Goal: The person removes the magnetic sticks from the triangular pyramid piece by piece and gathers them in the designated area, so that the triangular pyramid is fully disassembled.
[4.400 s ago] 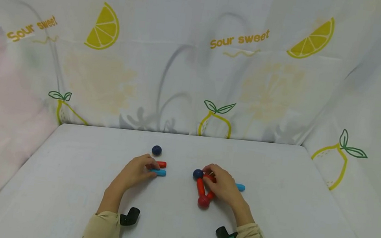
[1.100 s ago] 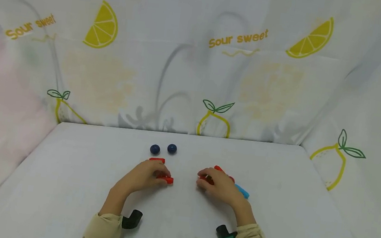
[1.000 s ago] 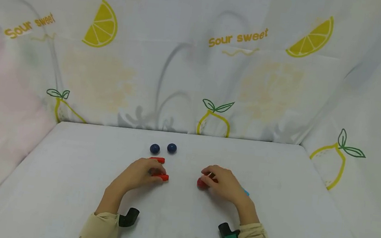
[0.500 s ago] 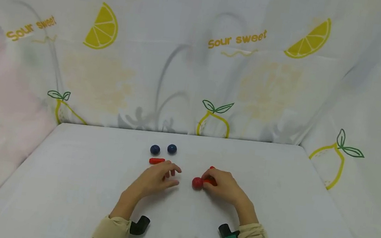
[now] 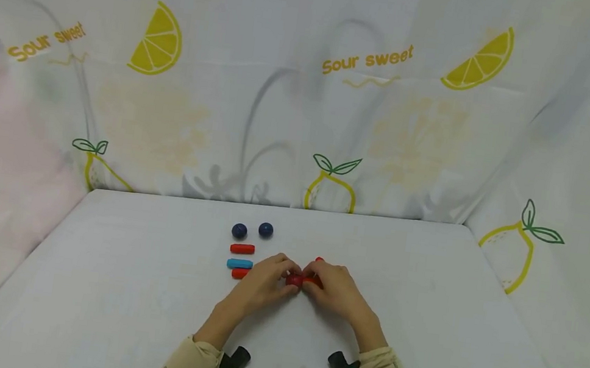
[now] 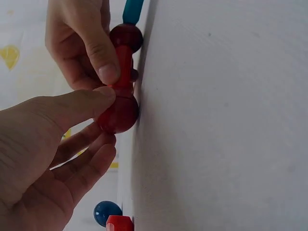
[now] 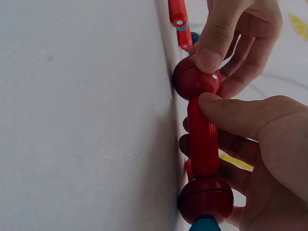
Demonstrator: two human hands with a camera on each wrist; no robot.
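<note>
My left hand (image 5: 266,282) pinches a red ball (image 6: 120,115) between thumb and fingers. Joined to that ball is a red rod (image 7: 204,139), which my right hand (image 5: 334,290) holds with thumb and fingers. At the rod's other end sits a second red ball (image 7: 206,199), with a blue rod (image 6: 133,11) attached beyond it. In the head view my right hand hides most of this assembly; the tip of another red piece (image 5: 320,259) shows past its fingers.
Left of the hands lie a red rod (image 5: 242,249), a light blue rod (image 5: 240,264) and another red rod (image 5: 240,274). Two dark blue balls (image 5: 239,230) sit behind them on the white table (image 5: 122,285). A printed cloth (image 5: 227,108) hangs at the back.
My left hand has let go of a red rod, moved right and taken hold of the red ball. My right hand has shifted slightly left with the assembly. Earlier, a dark blue ball came off it.
</note>
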